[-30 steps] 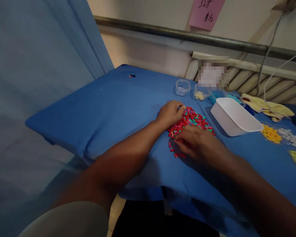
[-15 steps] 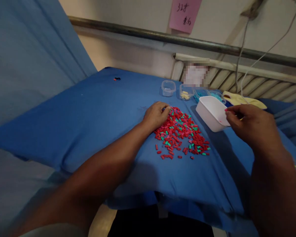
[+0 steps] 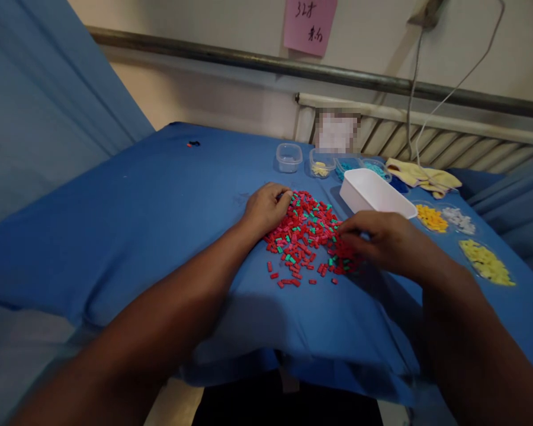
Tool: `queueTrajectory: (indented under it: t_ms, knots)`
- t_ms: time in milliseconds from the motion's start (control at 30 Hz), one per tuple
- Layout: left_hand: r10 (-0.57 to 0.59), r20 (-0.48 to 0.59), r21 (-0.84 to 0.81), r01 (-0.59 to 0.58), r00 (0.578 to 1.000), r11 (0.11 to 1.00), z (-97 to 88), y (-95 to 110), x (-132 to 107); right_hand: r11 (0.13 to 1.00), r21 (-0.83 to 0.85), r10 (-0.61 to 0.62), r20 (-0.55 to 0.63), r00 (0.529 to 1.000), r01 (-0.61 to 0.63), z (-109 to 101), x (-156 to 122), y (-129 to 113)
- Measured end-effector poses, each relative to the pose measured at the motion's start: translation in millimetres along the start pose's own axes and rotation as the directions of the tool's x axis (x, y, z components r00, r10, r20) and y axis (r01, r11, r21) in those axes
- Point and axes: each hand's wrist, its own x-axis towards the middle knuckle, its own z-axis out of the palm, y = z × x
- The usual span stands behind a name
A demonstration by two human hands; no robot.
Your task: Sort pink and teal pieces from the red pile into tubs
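Note:
A loose heap of small red, pink and green plastic pieces (image 3: 308,236) is spread over a blue cloth. My left hand (image 3: 266,208) rests against the heap's upper left edge, fingers curled and thumb close to them; whatever they hold, if anything, is hidden. Over the right side of the heap is my right hand (image 3: 382,239), thumb and forefinger slightly apart, fingertips at the red pieces. No piece shows between them. Just behind that hand stands a white plastic box (image 3: 377,192), its near side partly covered by the hand.
Clear tubs stand at the back: a bare-looking one (image 3: 289,158), one with cream pieces (image 3: 320,165), others with blue pieces (image 3: 347,170). Orange (image 3: 432,219), grey (image 3: 458,220) and yellow pieces (image 3: 487,261) lie at right, near a yellow cloth (image 3: 421,176).
My right hand has moved left and down from the white box to the heap. The pink piece it pinched no longer shows. My left hand stays at the heap; the view has shifted right.

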Motion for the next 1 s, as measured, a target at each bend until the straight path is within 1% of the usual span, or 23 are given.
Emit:
queueTrajectory:
  t_ms: [33, 67, 133, 200, 300, 467, 600, 700, 867, 967, 1000]
  knots:
    - [0.002, -0.001, 0.000, -0.002, 1.000, 1.000, 0.3, 0, 0, 1.000, 0.022, -0.022, 0.112, 0.994, 0.020, 6, 1, -4]
    - [0.003, -0.001, 0.000, -0.003, 1.000, 1.000, 0.5, 0, 0, 0.999, 0.023, -0.033, 0.184, 0.982, 0.029, 11, 3, -6]
    - [0.001, -0.001, 0.002, -0.001, 1.000, 1.000, 0.8, -1, 0, 0.999, -0.007, -0.029, 0.245, 0.969, 0.032, 20, 4, -5]
    - [-0.004, 0.003, 0.009, 0.004, 1.000, 1.000, 0.9, -1, 1, 0.999, -0.026, -0.032, 0.272, 0.962, 0.040, 25, 4, -2]
    - [0.000, 0.007, 0.011, 0.000, 1.000, 1.000, 0.7, 0, 1, 0.997, -0.046, -0.049, 0.301, 0.952, 0.066, 25, 4, 0]
    - [-0.004, 0.009, 0.012, 0.004, 1.000, 1.000, -0.2, 1, 0, 0.992, -0.093, -0.047, 0.361, 0.931, 0.087, 17, 3, -13]
    - [-0.005, 0.012, 0.011, 0.005, 1.000, 1.000, -1.0, 2, -1, 0.993, -0.106, -0.003, 0.435, 0.900, 0.055, 14, 6, -21]
    - [-0.002, 0.008, 0.012, 0.001, 1.000, 1.000, -0.9, 2, -1, 0.995, -0.095, 0.018, 0.466, 0.885, 0.029, 15, 7, -22]
    - [-0.016, 0.006, 0.017, 0.016, 1.000, 1.000, -0.4, 2, -1, 0.999, -0.029, 0.044, 0.480, 0.876, -0.035, 15, 6, -26]
    - [-0.019, 0.007, 0.009, 0.019, 1.000, 1.000, -0.3, 2, -1, 0.999, -0.009, 0.041, 0.481, 0.876, -0.041, 15, 5, -27]
    - [-0.017, 0.009, 0.007, 0.017, 1.000, 1.000, -0.2, 2, -1, 0.999, -0.008, 0.037, 0.469, 0.883, -0.038, 16, 4, -26]
